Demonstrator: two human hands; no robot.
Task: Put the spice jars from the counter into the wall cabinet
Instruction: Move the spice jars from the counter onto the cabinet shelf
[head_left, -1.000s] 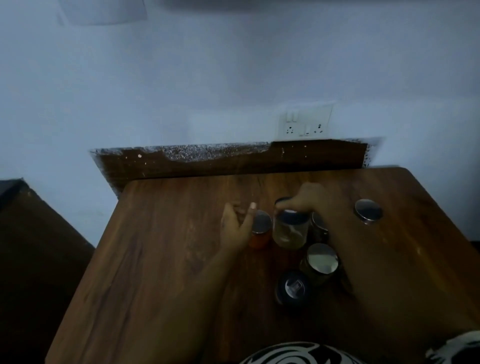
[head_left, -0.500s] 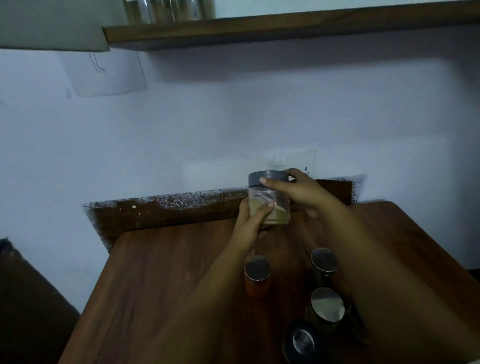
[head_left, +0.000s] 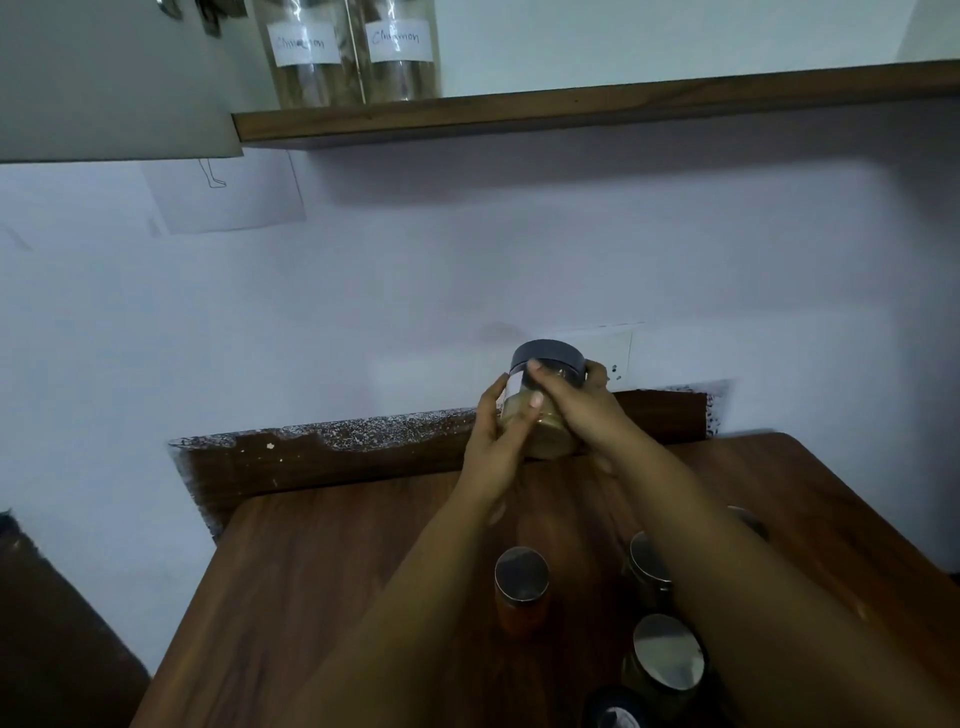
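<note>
- Clear spice jar (head_left: 537, 410) with dark lid and pale powder: held above the brown wooden counter (head_left: 322, 571), below the wooden cabinet shelf (head_left: 597, 111).
- Left hand (head_left: 496, 441) clasps its side; right hand (head_left: 576, 410) grips near the lid.
- Advice: keep it upright and lift it onto the shelf beside the labelled clear jars (head_left: 353, 52).

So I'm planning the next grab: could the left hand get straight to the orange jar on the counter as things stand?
Probably not yet. The left hand holds the dark-lidded jar together with the right hand. The path itself looks free: the orange jar stands alone just below the left forearm, with nothing over its lid.
</note>
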